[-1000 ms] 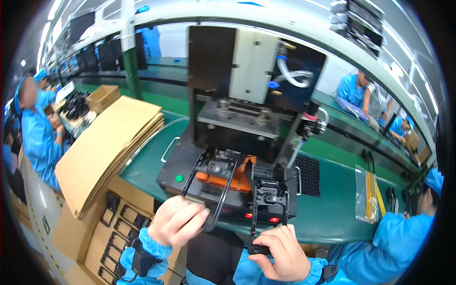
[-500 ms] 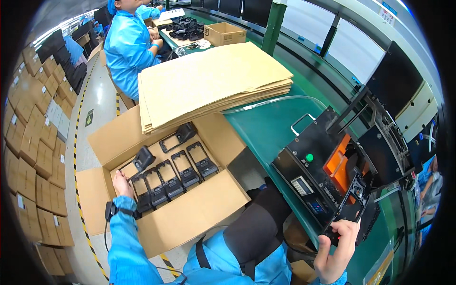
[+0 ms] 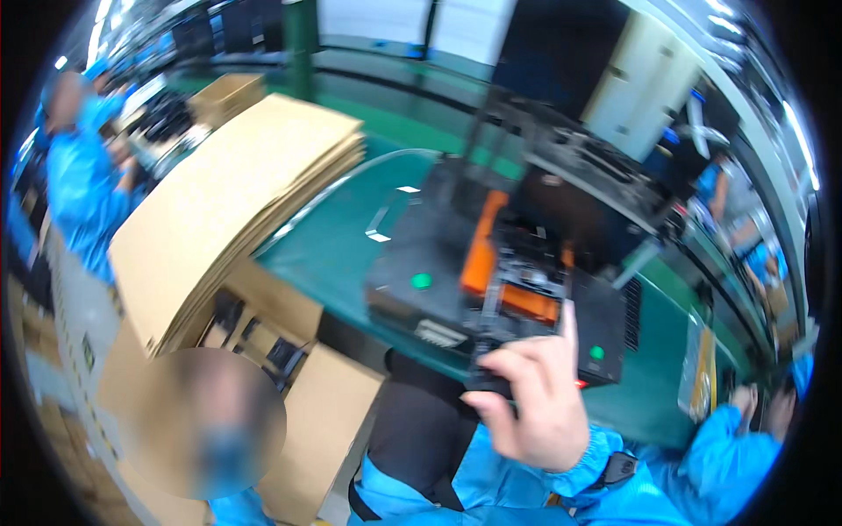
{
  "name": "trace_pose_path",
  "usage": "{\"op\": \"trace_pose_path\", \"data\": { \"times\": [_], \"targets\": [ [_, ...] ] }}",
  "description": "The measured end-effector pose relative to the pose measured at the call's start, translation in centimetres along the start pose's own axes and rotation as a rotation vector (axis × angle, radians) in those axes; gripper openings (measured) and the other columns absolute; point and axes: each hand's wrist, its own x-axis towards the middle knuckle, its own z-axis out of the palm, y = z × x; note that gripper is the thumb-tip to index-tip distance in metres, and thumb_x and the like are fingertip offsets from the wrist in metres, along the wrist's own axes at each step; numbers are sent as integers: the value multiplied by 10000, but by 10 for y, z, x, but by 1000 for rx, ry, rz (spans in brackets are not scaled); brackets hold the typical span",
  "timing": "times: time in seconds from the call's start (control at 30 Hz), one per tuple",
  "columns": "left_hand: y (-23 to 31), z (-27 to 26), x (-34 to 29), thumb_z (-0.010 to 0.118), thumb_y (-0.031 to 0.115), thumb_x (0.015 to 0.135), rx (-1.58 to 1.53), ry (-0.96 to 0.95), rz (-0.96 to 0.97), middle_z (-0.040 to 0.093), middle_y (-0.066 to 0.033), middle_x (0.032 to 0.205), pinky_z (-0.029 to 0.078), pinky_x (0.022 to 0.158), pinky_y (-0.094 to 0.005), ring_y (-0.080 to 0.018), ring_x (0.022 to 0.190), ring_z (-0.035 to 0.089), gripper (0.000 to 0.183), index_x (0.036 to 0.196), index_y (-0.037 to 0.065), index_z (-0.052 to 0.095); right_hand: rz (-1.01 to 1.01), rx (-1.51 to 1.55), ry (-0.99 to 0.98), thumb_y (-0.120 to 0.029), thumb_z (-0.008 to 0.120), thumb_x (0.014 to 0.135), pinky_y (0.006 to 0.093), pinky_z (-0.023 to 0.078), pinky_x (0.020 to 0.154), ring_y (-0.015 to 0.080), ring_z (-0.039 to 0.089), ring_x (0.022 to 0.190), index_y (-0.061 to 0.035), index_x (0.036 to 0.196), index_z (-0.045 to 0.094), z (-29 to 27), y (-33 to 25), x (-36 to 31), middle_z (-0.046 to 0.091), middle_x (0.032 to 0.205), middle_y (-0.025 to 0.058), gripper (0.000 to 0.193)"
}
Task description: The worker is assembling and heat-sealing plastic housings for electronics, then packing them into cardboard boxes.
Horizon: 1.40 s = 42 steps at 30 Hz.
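Observation:
My right hand (image 3: 539, 399) is at the front of a black test machine (image 3: 403, 289) with an orange fixture (image 3: 478, 254). Its thumb and bent fingers close on the end of a black plastic frame (image 3: 491, 355), which reaches toward the fixture; the index finger stretches forward. My left hand (image 3: 226, 394) is a smeared patch over the open cardboard box (image 3: 329, 403), so its fingers cannot be made out. Inside that box, beyond the hand, lie several black plastic frames (image 3: 282, 355).
A stack of cardboard sheets (image 3: 228, 193) overhangs the box. The green bench (image 3: 320, 263) carries the machine, a keyboard (image 3: 631, 311) and a clear bag (image 3: 697, 368). A co-worker in blue (image 3: 83, 184) stands far left; another person's hands (image 3: 763, 408) show at the right.
The view has swung right, so the box and machine sit further left. My right hand has come round the end of the black frame. My left hand has lost its sharp outline.

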Motion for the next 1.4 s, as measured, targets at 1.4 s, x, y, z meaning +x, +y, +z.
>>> {"op": "trace_pose_path", "data": {
  "times": [1.4],
  "targets": [
    [406, -3, 127, 431, 148, 934, -141, -381, 945, 496, -184, 1408, 290, 1132, -499, -352, 1336, 442, 360, 1232, -35, 516, 211, -187, 78, -519, 598, 895, 482, 305, 1144, 425, 428, 1315, 145, 1311, 467, 8, 71, -11, 451, 1379, 312, 794]
  ]
}}
